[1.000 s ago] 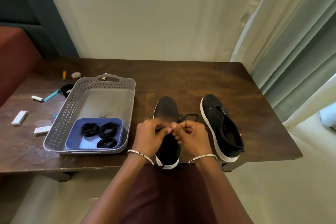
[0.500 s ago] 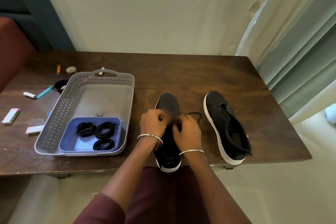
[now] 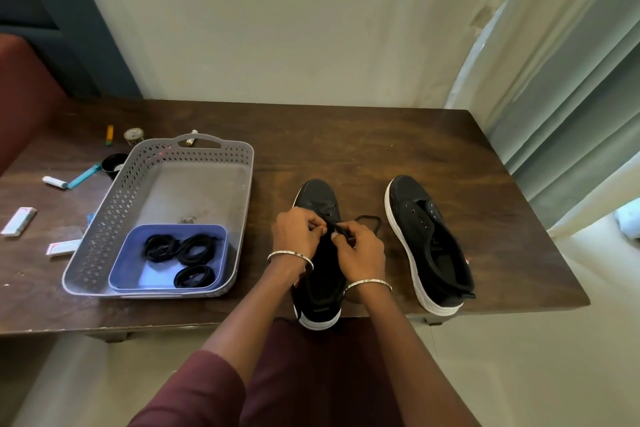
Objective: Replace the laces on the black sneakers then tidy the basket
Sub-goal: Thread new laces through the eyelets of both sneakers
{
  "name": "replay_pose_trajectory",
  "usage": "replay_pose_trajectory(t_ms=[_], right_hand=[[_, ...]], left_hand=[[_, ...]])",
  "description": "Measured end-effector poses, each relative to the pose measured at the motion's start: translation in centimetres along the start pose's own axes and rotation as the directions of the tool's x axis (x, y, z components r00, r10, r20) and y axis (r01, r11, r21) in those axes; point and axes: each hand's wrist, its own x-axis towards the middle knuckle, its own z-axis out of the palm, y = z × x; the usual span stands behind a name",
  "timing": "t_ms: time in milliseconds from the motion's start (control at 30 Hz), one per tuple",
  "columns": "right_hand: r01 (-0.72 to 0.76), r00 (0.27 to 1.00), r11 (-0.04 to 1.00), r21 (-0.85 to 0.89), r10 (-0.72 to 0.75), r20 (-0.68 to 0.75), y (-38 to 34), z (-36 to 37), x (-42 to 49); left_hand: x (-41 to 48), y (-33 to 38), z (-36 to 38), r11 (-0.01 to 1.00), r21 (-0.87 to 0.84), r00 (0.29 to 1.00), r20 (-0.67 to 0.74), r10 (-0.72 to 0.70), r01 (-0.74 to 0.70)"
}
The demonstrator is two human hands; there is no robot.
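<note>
Two black sneakers with white soles stand on the wooden table (image 3: 346, 149). Over the left sneaker (image 3: 318, 198) my left hand (image 3: 298, 232) and my right hand (image 3: 360, 250) meet, both pinching a black lace (image 3: 369, 218) near the eyelets; a loop of it lies to the right of the shoe. The right sneaker (image 3: 426, 243) has bare eyelets and no lace. A grey perforated basket (image 3: 152, 163) sits at the left, holding a blue tray (image 3: 131, 267) with three coiled black laces (image 3: 187, 253).
Small items lie left of the basket: a white tube with blue pen (image 3: 69, 180), a black cap (image 3: 112, 163), white packets (image 3: 19, 220), a yellow lighter (image 3: 109, 134). Curtains (image 3: 571, 97) hang right. The left sneaker's heel overhangs the table's near edge.
My hands have shifted slightly along the left sneaker and now pinch the lace between them; the camera has drifted a little. The right sneaker and basket stay put.
</note>
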Motion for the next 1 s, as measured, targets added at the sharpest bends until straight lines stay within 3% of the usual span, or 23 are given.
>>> replay_pose_trajectory(t_ms=[133, 267, 400, 500, 667, 733, 867, 933, 1000], right_hand=[[-0.009, 1.0, 1.0, 0.02, 0.009, 0.021, 0.2, 0.1, 0.1], [-0.1, 0.989, 0.977, 0.189, 0.076, 0.129, -0.4, -1.0, 0.3], [-0.096, 0.986, 0.995, 0.033, 0.091, 0.14, -0.7, -1.2, 1.9], [-0.111, 0.983, 0.994, 0.019, 0.107, 0.147, -0.9, -0.8, 3.0], [-0.121, 0.976, 0.992, -0.042, 0.127, 0.176, -1.2, -0.6, 3.2], [-0.115, 0.978, 0.991, -0.064, 0.124, 0.17, -1.3, -0.7, 2.9], [-0.191, 0.966, 0.978, -0.083, 0.202, 0.163, -1.7, -0.9, 3.2], [-0.296, 0.942, 0.95, 0.096, 0.274, 0.196, -2.6, -1.2, 3.3], [-0.379, 0.921, 0.794, 0.475, 0.275, 0.275, -4.2, -2.1, 3.2]], left_hand=[[0.0, -0.4, 0.6, 0.999, -0.046, 0.999, -0.029, -0.024, 0.023], [0.0, -0.9, 0.7, 0.99, -0.127, 0.996, -0.049, -0.069, 0.062], [0.0, -1.4, 0.7, 0.945, -0.288, 0.986, -0.008, -0.167, 0.157], [-0.1, -1.7, 0.6, 0.924, -0.339, 0.981, -0.019, -0.194, 0.176], [-0.5, -2.2, 0.4, 0.94, -0.321, 0.993, 0.014, -0.114, 0.112], [-1.2, -2.0, 0.3, 0.976, -0.203, 0.995, -0.058, -0.087, 0.073], [-4.0, -0.8, 0.4, 0.98, 0.033, 0.974, -0.123, -0.19, 0.195], [-5.2, -0.8, 1.0, 0.96, 0.028, 0.951, -0.146, -0.271, 0.278], [-5.7, -1.1, 1.2, 0.929, -0.022, 0.911, -0.189, -0.367, 0.37]])
